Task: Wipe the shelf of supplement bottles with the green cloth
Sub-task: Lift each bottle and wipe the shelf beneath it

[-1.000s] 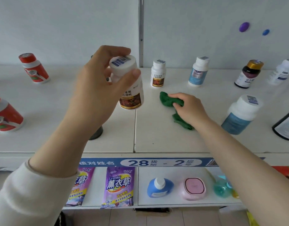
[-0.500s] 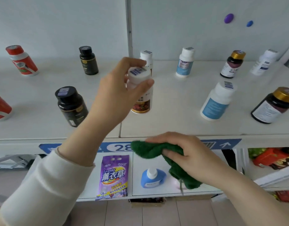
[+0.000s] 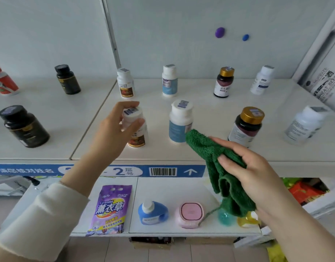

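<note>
The white shelf (image 3: 210,154) carries several supplement bottles in two rows. My left hand (image 3: 115,133) grips a white bottle with a brown label (image 3: 137,135) by its cap; the bottle's base rests on or just above the shelf near the front. My right hand (image 3: 246,167) holds the green cloth (image 3: 219,167) bunched up in front of the shelf's front edge, with its upper corner against a white bottle with a blue label (image 3: 179,123). The rest of the cloth hangs down off the shelf.
A dark bottle with a gold cap (image 3: 246,127) and a clear white bottle (image 3: 304,125) stand to the right, two black bottles (image 3: 23,127) to the left. The lower shelf (image 3: 168,190) holds a purple lavender pouch (image 3: 110,208), a blue bottle (image 3: 151,212) and a pink box (image 3: 191,214).
My left hand has lowered the white bottle with the brown label toward the shelf front. My right hand pulled the cloth off the shelf, then raised it toward the blue-label bottle.
</note>
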